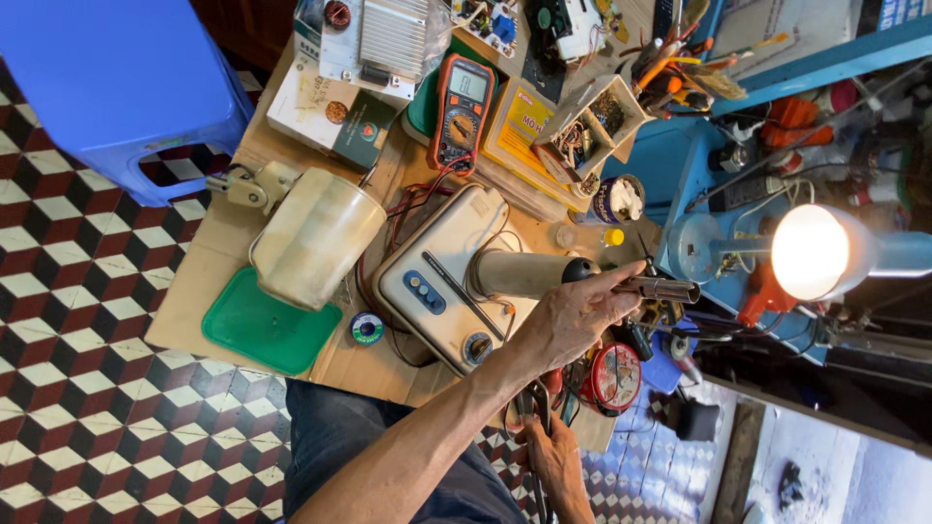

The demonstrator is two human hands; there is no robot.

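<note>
Shiny metal nozzle [665, 288] under my fingers, smooth beige plastic station casing [442, 277] below it, matt bare wood bench [223, 247], glossy green plastic lid [262, 330].

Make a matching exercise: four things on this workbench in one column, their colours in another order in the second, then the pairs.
Things:
1. multimeter
2. stool
3. lid
4. round tin

Colours:
A. green
B. red
C. orange and black
D. blue

Pairs: 1-C, 2-D, 3-A, 4-B
</note>
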